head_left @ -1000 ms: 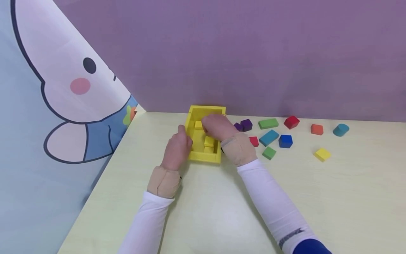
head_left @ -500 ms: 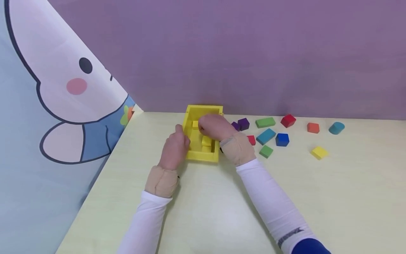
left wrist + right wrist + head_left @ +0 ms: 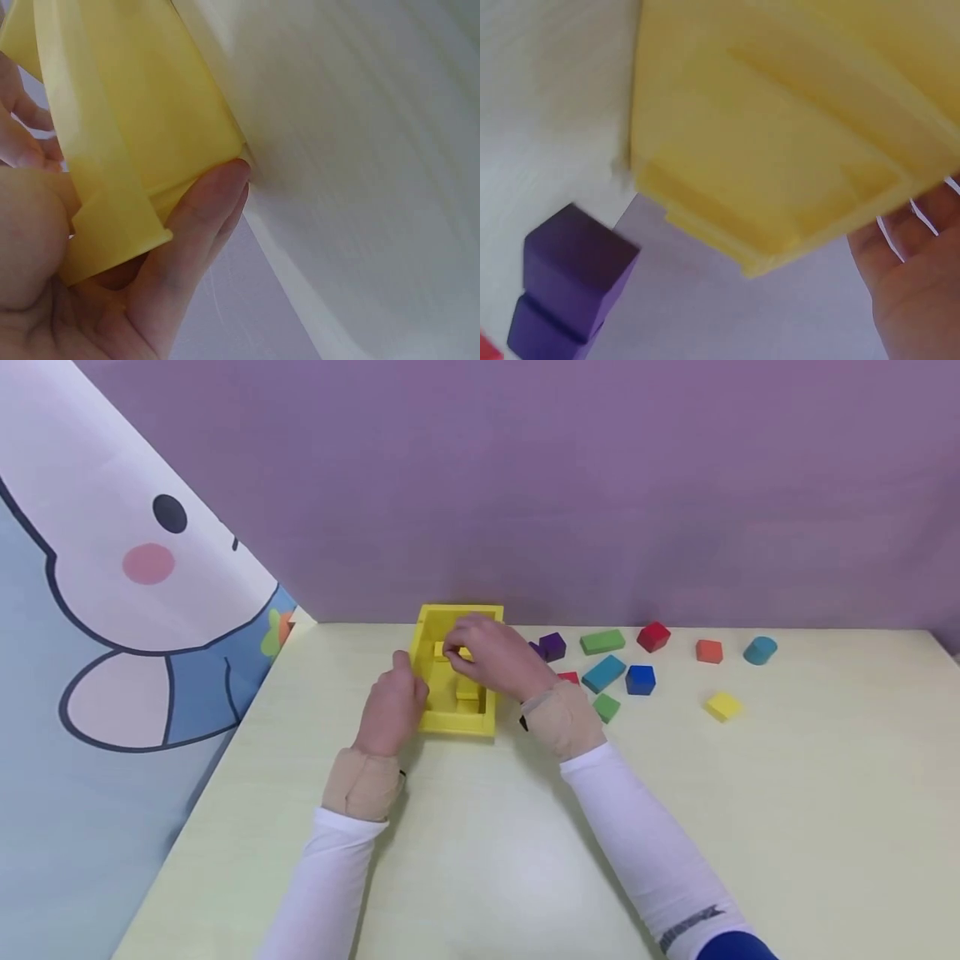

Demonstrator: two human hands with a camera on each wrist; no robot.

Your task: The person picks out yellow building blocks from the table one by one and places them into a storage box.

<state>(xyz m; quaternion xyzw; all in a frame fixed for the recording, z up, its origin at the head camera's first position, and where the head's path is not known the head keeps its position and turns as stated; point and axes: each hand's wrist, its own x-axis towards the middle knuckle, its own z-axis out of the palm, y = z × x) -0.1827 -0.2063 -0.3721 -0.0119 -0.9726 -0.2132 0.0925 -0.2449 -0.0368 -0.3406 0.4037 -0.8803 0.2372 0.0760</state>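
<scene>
A yellow plastic box point(image 3: 457, 724) stands on the table against the purple wall, several yellow blocks inside. Its left wall is gripped by my left hand point(image 3: 389, 706), thumb on one side and fingers on the outer face; the left wrist view shows that grip on the wall point(image 3: 112, 157). Over the box's right side hangs my right hand point(image 3: 491, 653), fingers loosely bent with nothing visible held at their tips. Below and beside it lie one yellow block point(image 3: 440, 652) and another nearer the front point(image 3: 467, 688). In the right wrist view the box's wall point(image 3: 757, 135) hides the fingertips.
Right of the box lie purple blocks point(image 3: 552, 647), green blocks point(image 3: 602, 642), a turquoise block point(image 3: 604, 673), a blue cube point(image 3: 641, 680), and red blocks point(image 3: 654, 637). Farther right are an orange block point(image 3: 708, 651), a turquoise cylinder point(image 3: 761, 650) and a yellow block point(image 3: 723, 706).
My right hand has risen slightly inside the box and its fingers have loosened. The left hand keeps its hold on the box. The whole head view has shifted, moving things leftward in it.
</scene>
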